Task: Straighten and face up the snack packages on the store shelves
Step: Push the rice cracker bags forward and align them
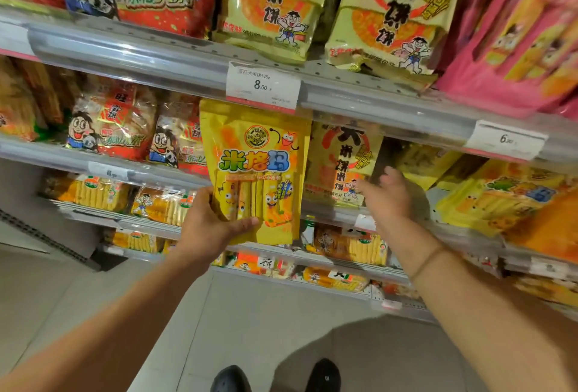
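Upright yellow snack bag (255, 169), front-facing

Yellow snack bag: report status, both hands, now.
Left hand gripping yellow snack bag by its lower edge, upright, front facing out. Right hand open, empty, reaching toward gold rice-cracker bag on the shelf. Nothing blocking.

The left hand (212, 222) is gripping a yellow snack pouch (255, 169) by its lower left corner, holding it upright and face-out in front of the shelf edge (175, 60), its top just under the price tag (262, 86) reading 8.00. The right hand (389, 193) is reaching with fingers spread toward a gold rice-cracker bag (342, 161) standing on the shelf behind, near but not clearly touching it. Two dark shoes (275, 376) are showing on the floor (266, 313) below.
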A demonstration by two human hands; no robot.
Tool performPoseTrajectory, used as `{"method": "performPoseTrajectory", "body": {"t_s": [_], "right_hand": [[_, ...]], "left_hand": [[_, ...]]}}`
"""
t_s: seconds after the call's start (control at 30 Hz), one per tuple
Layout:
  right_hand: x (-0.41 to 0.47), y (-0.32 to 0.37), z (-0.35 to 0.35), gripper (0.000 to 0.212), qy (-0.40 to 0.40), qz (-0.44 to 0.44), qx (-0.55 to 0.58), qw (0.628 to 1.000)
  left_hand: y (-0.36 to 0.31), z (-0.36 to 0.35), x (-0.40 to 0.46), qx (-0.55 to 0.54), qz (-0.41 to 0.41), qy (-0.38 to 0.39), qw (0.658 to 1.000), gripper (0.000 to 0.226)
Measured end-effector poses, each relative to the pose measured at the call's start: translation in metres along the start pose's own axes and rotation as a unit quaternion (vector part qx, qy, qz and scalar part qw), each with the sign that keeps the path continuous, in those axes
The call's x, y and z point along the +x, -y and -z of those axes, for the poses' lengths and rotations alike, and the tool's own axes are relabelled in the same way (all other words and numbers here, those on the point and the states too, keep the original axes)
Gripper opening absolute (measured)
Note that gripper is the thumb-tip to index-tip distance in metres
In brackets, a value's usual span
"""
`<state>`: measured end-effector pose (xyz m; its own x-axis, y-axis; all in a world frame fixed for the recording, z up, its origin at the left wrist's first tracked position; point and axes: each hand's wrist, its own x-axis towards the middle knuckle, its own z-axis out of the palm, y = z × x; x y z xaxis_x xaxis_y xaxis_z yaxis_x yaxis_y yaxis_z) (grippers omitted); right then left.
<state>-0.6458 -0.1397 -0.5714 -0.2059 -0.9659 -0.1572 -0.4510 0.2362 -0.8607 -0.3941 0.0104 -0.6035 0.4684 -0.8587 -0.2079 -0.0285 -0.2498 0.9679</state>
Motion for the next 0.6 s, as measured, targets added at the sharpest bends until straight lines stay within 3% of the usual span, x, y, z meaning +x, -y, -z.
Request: {"method": "performPoseTrajectory", "body": {"t_s": [0.07,0.13,0.2,0.33,0.37,0.5,0.6], "right_hand": [[-0.02,-0.008,0.018,0.045,0.034,0.063,0.018,0.997],[-0.039,-0.017,0.038,0.039,0.111,0.079,0.056,0.989],[-0.048,-0.028,0.057,0.043,0.164,0.069,0.081,0.981],[-0.041,-0.052,0.092,0.079,0.142,0.024,0.048,0.988],[-0.036,-0.058,0.102,0.08,0.138,0.018,0.051,0.989],[-0.011,-0.079,0.142,0.02,0.155,0.036,0.082,0.984],[0.014,-0.088,0.164,0.012,0.163,0.046,0.077,0.983]], "left_hand": [[-0.006,-0.026,0.002,-0.004,-0.007,0.032,0.999,0.074],[-0.014,-0.055,0.001,0.013,-0.012,0.063,0.998,0.074],[-0.023,-0.085,-0.002,0.033,-0.018,0.091,0.995,0.072],[-0.037,-0.146,-0.015,0.072,-0.029,0.121,0.99,0.07],[-0.039,-0.16,-0.019,0.08,-0.03,0.124,0.989,0.071],[-0.045,-0.213,-0.029,0.083,-0.017,0.155,0.984,0.08],[-0.05,-0.246,-0.035,0.093,-0.009,0.145,0.985,0.077]]}}
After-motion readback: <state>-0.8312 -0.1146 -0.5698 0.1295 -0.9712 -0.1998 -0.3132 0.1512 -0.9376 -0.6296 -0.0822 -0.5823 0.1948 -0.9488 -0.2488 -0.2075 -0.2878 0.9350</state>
